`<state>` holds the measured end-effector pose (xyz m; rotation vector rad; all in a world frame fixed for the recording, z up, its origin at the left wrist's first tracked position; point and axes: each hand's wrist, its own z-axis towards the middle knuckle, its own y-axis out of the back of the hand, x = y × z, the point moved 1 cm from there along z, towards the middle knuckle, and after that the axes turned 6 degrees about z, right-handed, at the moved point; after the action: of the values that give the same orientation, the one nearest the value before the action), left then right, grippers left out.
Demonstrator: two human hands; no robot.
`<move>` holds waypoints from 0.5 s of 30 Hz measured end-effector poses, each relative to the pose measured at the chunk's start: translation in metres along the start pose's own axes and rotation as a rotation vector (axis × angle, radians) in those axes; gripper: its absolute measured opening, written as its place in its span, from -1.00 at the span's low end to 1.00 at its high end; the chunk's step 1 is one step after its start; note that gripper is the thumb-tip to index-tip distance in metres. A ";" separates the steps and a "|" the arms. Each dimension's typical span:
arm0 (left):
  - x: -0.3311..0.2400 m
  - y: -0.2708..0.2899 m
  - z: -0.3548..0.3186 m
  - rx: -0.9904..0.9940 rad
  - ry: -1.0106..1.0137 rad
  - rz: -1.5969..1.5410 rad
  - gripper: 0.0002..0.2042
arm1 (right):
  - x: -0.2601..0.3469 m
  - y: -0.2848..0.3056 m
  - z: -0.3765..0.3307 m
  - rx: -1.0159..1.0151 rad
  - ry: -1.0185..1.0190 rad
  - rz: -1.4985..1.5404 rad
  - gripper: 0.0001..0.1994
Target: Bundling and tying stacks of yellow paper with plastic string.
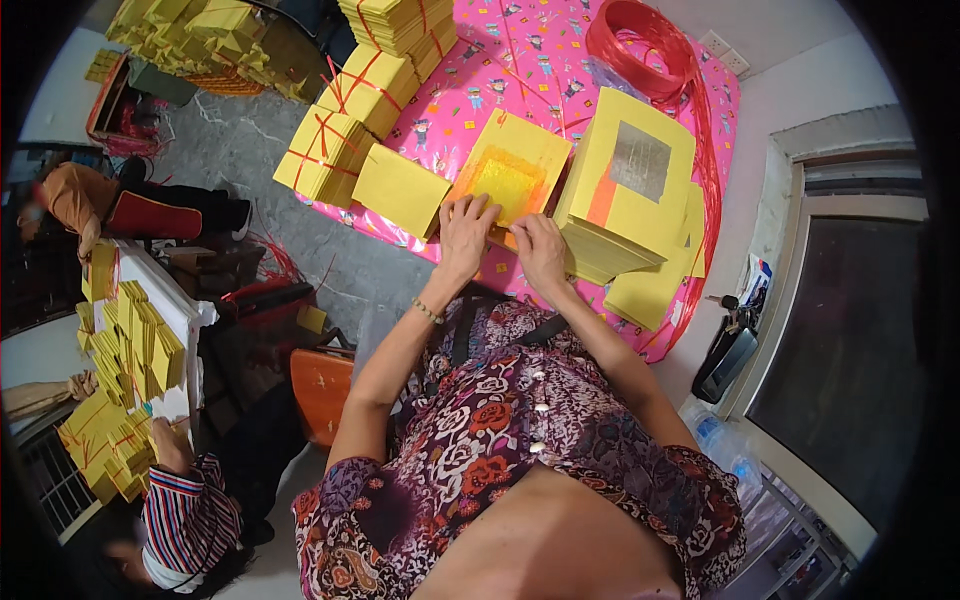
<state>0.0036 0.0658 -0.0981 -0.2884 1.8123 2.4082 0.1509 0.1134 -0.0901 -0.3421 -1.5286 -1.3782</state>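
My left hand (466,232) and my right hand (539,250) both rest on the near edge of a small stack of yellow paper sheets (512,172) whose top sheet has a gold foil square in its middle. The fingers of both hands pinch or press that near edge. Left of it lies a plain yellow stack (400,188). Right of it stands a taller yellow stack (630,185) topped with a silver foil square and an orange strip. All lie on a table covered with a pink patterned cloth (470,90).
Bundles of yellow paper tied with red string (345,125) sit at the table's left end, more at the back (400,20). A coil of red string (645,45) lies far right. Another person (180,500) works at a second table (125,350) with yellow stacks on the left. An orange stool (320,385) stands beside me.
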 end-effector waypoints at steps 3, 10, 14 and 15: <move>0.007 0.002 0.010 -0.007 -0.027 -0.092 -0.66 | 0.008 0.008 0.000 -0.028 0.043 0.075 -0.85; 0.015 0.038 0.020 -0.092 0.183 -0.471 -0.67 | 0.034 0.021 -0.002 -0.148 0.132 0.190 -0.43; 0.027 0.054 0.008 -0.017 0.389 -0.975 -0.75 | 0.042 0.021 0.004 -0.102 -0.008 0.442 -0.38; 0.027 0.060 0.007 0.015 0.429 -1.289 -0.74 | 0.038 0.016 0.006 -0.112 -0.065 0.511 -0.32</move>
<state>-0.0351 0.0550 -0.0457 -1.4859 1.0757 1.4194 0.1433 0.1086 -0.0492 -0.7946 -1.2968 -1.0524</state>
